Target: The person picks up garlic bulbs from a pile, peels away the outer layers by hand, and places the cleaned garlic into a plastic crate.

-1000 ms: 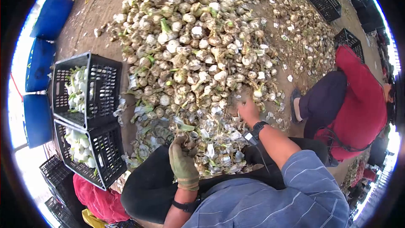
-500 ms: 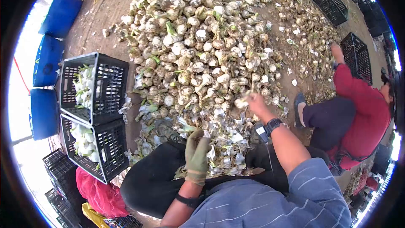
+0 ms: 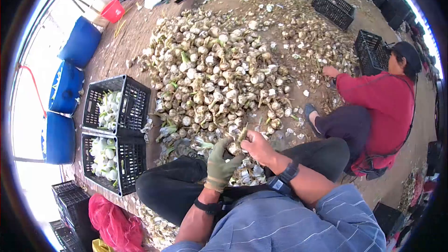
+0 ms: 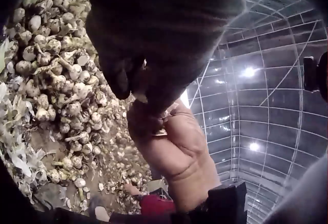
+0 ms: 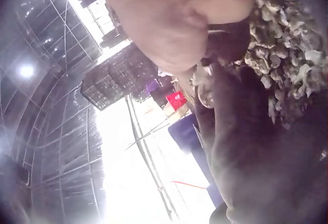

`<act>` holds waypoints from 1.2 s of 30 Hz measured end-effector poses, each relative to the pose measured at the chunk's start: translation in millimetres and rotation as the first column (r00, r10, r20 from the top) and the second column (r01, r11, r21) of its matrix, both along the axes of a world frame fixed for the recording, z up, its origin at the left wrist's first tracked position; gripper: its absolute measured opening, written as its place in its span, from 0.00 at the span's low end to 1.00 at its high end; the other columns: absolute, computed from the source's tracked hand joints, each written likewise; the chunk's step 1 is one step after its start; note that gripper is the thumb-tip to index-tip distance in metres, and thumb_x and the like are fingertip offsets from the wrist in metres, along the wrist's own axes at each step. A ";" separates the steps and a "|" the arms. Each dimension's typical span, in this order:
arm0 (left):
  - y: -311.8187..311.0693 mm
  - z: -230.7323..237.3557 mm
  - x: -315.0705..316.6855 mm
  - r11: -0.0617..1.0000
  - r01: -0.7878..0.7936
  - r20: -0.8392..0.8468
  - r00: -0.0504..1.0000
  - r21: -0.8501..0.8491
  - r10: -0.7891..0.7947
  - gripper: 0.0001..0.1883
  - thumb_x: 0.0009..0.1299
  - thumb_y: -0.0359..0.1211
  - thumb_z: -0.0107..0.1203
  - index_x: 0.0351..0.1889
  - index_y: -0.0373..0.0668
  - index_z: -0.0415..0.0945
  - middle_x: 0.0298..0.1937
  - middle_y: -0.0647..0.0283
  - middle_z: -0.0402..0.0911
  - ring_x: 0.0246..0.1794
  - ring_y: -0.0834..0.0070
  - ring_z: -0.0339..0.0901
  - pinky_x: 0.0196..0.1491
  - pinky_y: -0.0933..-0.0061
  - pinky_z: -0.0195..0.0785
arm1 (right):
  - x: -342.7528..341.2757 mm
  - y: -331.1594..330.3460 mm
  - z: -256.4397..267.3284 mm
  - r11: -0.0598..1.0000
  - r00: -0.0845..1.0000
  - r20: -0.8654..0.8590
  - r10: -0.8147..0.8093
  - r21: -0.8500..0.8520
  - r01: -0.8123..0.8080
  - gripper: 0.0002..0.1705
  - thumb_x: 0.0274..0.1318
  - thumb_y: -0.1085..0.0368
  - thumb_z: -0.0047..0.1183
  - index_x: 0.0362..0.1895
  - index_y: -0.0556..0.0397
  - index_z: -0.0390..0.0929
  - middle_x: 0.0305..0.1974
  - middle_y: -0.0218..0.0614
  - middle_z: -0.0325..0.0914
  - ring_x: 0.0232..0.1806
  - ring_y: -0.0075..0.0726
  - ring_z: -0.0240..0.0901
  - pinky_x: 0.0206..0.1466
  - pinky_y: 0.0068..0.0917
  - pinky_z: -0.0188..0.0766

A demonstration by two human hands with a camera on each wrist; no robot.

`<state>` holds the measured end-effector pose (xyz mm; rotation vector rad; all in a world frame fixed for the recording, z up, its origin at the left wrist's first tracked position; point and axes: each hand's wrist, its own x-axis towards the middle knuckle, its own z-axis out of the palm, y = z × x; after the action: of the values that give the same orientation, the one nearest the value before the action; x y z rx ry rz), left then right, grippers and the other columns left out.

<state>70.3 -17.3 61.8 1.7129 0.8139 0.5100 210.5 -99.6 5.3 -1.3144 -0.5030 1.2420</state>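
Observation:
In the head view the gloved left hand point(image 3: 221, 163) holds a garlic bulb point(image 3: 234, 148) above the lap. The bare right hand point(image 3: 259, 147) pinches the bulb's stem point(image 3: 243, 133) close beside the left fingers. In front of both hands spreads a big heap of garlic bulbs point(image 3: 210, 75), with loose peelings point(image 3: 249, 173) between the knees. From the left wrist view the right hand point(image 4: 177, 142) meets the dark glove point(image 4: 159, 39); the bulb is mostly hidden there. The right wrist view has the bare hand point(image 5: 174, 14) against the glove point(image 5: 246, 147).
Two black crates point(image 3: 134, 105) holding whitish garlic stand at the left, near blue barrels point(image 3: 60, 138). Pink netting point(image 3: 114, 224) lies at lower left. Another person in red point(image 3: 380, 105) crouches at the right by a smaller heap and a black crate point(image 3: 368, 51).
The right hand has come back from the heap to the left hand, and both are together at a bulb. The head view has shifted, and the person in red has raised their head into view.

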 end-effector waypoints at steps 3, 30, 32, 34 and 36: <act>-5.2 3.8 -7.6 0.977 0.034 0.077 0.996 0.212 -0.051 0.27 0.56 0.29 0.66 0.55 0.35 0.74 0.48 0.55 0.78 0.41 0.71 0.77 0.45 0.73 0.72 | -4.6 -15.3 20.2 0.998 0.986 -0.166 0.003 0.067 0.008 0.16 0.60 0.71 0.50 0.53 0.60 0.74 0.45 0.31 0.77 0.46 0.23 0.72 0.53 0.28 0.71; -60.6 22.8 -14.5 0.874 0.061 0.228 0.972 -0.481 0.058 0.30 0.63 0.25 0.57 0.66 0.33 0.66 0.43 0.65 0.78 0.36 0.82 0.75 0.39 0.80 0.72 | -5.7 -64.5 45.8 0.994 0.927 0.371 0.062 0.063 -0.092 0.31 0.59 0.54 0.63 0.56 0.66 0.72 0.55 0.53 0.77 0.55 0.44 0.74 0.57 0.40 0.70; -59.8 28.9 -18.6 0.797 0.065 0.306 0.939 -0.601 0.155 0.28 0.65 0.32 0.55 0.65 0.33 0.66 0.43 0.64 0.79 0.36 0.80 0.77 0.40 0.79 0.73 | -17.1 -60.7 26.8 0.981 0.975 0.221 -0.004 0.190 -0.039 0.34 0.59 0.52 0.62 0.59 0.68 0.71 0.57 0.57 0.75 0.57 0.47 0.74 0.62 0.41 0.68; -66.3 24.8 -15.7 0.781 -0.029 0.318 0.903 -0.624 0.289 0.27 0.69 0.45 0.50 0.59 0.33 0.71 0.41 0.62 0.80 0.25 0.81 0.75 0.25 0.84 0.69 | -14.9 -70.7 59.0 0.967 0.845 0.534 0.034 0.197 -0.163 0.18 0.59 0.62 0.63 0.46 0.61 0.75 0.42 0.39 0.79 0.42 0.32 0.73 0.50 0.32 0.70; -63.0 15.7 -29.8 0.579 0.058 0.294 0.900 -0.814 0.323 0.26 0.70 0.47 0.48 0.54 0.33 0.73 0.38 0.62 0.81 0.18 0.81 0.72 0.18 0.84 0.63 | -3.5 -72.8 73.5 0.920 0.837 0.461 0.296 0.100 -0.380 0.17 0.58 0.62 0.63 0.46 0.60 0.75 0.40 0.41 0.78 0.41 0.35 0.72 0.47 0.33 0.70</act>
<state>40.5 -80.3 77.4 0.6349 0.7002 0.4727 207.0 -172.4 78.8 -1.3810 -1.1960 1.1420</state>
